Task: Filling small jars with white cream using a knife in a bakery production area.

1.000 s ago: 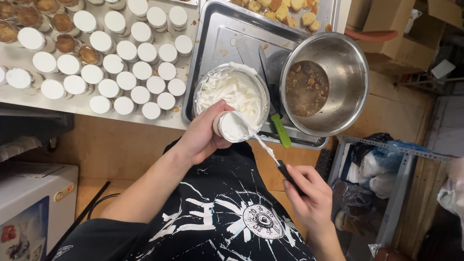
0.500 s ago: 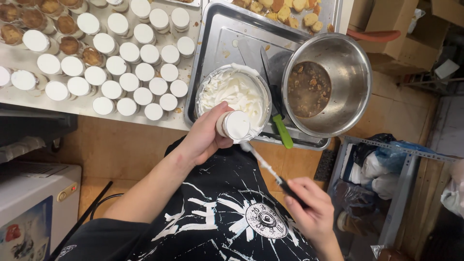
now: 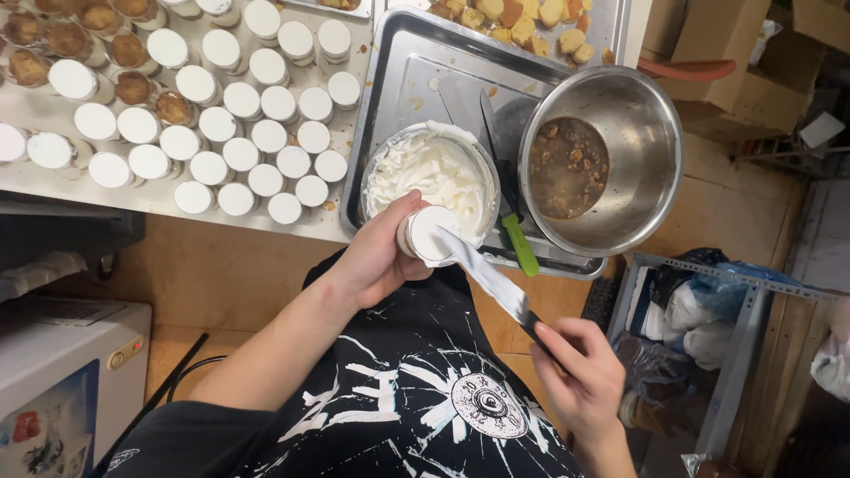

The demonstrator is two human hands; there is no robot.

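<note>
Left hand [image 3: 376, 261]: clasped around a small cream-filled cup [image 3: 429, 235], held above the near edge of the metal tray [image 3: 398, 80]. Right hand [image 3: 580, 376]: gripping the handle of a palette knife [image 3: 491, 281], its blade tip lying across the cup's white top. Bowl of whipped cream [image 3: 434, 168]: in the tray, just behind the cup. Steel bowl [image 3: 655, 150] with brown contents: right of it. Green-handled knife [image 3: 518, 239]: between the bowls. Rows of filled cups [image 3: 239, 115]: on the table [image 3: 53, 190], left.

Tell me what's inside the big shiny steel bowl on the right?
The big steel bowl holds a shallow pool of brown liquid with small crumbly lumps. The bowl's bottom beneath that liquid is covered, so nothing more shows.
</note>
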